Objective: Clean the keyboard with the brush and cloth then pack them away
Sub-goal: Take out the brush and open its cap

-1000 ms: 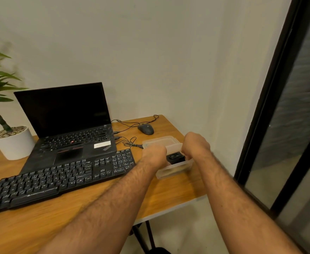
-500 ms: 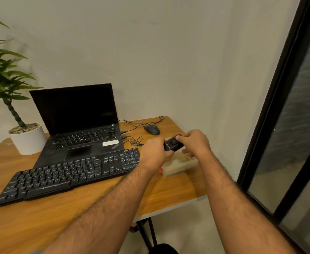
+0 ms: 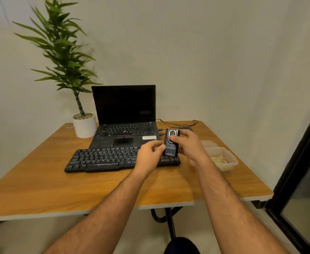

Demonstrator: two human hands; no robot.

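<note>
A black keyboard [image 3: 104, 159] lies on the wooden table [image 3: 77, 189] in front of the laptop. My right hand [image 3: 189, 143] grips a small black brush case [image 3: 171, 143], held upright above the keyboard's right end, thumb on its slider. My left hand [image 3: 148, 156] touches the case's lower left side with its fingertips. A clear plastic box [image 3: 223, 159] stands open to the right, with a pale cloth [image 3: 218, 159] inside it. Its lid [image 3: 208, 143] lies just behind it.
An open black laptop [image 3: 125, 123] sits behind the keyboard, with a mouse [image 3: 186, 128] and cables to its right. A potted plant [image 3: 83, 125] stands at the back left. The table's right edge is near a black door frame [image 3: 300, 162].
The brush case came out of the plastic box and both hands carried it left, above the keyboard's right end. The view swung left and back.
</note>
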